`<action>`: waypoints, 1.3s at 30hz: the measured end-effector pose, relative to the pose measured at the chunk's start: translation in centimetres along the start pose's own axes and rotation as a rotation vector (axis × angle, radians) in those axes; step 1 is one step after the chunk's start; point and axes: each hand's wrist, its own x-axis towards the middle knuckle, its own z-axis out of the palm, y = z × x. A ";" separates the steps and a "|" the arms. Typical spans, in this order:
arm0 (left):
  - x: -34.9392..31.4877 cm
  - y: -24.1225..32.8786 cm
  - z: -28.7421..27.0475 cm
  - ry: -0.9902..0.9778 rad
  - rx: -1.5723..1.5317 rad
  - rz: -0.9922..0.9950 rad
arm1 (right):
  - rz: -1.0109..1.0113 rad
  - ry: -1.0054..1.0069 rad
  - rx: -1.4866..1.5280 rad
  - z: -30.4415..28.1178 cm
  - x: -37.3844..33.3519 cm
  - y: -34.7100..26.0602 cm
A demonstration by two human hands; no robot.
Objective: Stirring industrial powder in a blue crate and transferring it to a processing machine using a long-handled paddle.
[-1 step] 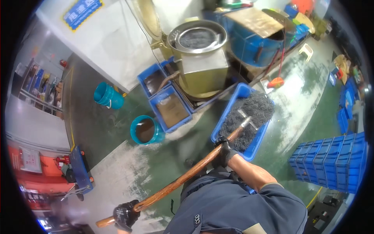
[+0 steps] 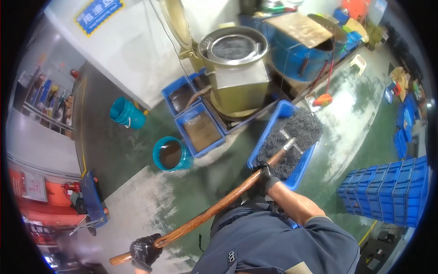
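Observation:
Both my hands, in black gloves, are on a long wooden-handled shovel (image 2: 210, 212) that slants across my front. My left hand (image 2: 145, 252) is closed around the handle near its butt end, at lower left. Further up the shaft, my right hand (image 2: 262, 181) grips it close to the near edge of a blue plastic crate (image 2: 256, 147). Dark grey metal shavings (image 2: 301, 124) are heaped in this crate. The shovel's metal socket and shoulders show above the heap; the rest of its blade is hidden in the shavings.
Beyond the crate stands a round-topped machine (image 2: 239, 84) with a metal basket of grey material. Left of it are a blue bin of murky liquid (image 2: 199, 130) and two teal buckets (image 2: 172, 154). Stacked blue crates (image 2: 385, 189) stand at right, a blue drum (image 2: 296, 57) behind.
My left hand and the handle's butt end have shifted very slightly to the left. Both hands keep their hold, and the shovel head stays in the shavings.

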 end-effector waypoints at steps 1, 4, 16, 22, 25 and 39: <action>1.1 -1.1 -0.5 0.007 0.057 0.051 | -0.151 -0.136 0.023 -0.3 0.9 0.0; 3.1 -5.5 0.5 -0.040 -0.245 -0.016 | -0.256 -0.218 0.092 2.5 0.5 -0.8; 11.1 -6.9 -10.8 0.195 -0.098 0.143 | -0.323 -0.416 0.007 17.7 -0.3 -9.5; 16.0 -8.3 -15.7 -0.296 -0.418 -0.441 | -0.196 -0.376 -0.038 28.4 1.6 -14.1; 14.1 -6.2 -20.9 0.254 0.277 0.115 | -0.149 -0.513 -0.091 33.9 2.3 -15.5; 26.2 8.0 -35.5 0.616 0.760 -0.050 | 0.070 -0.726 -0.202 46.3 17.7 -25.3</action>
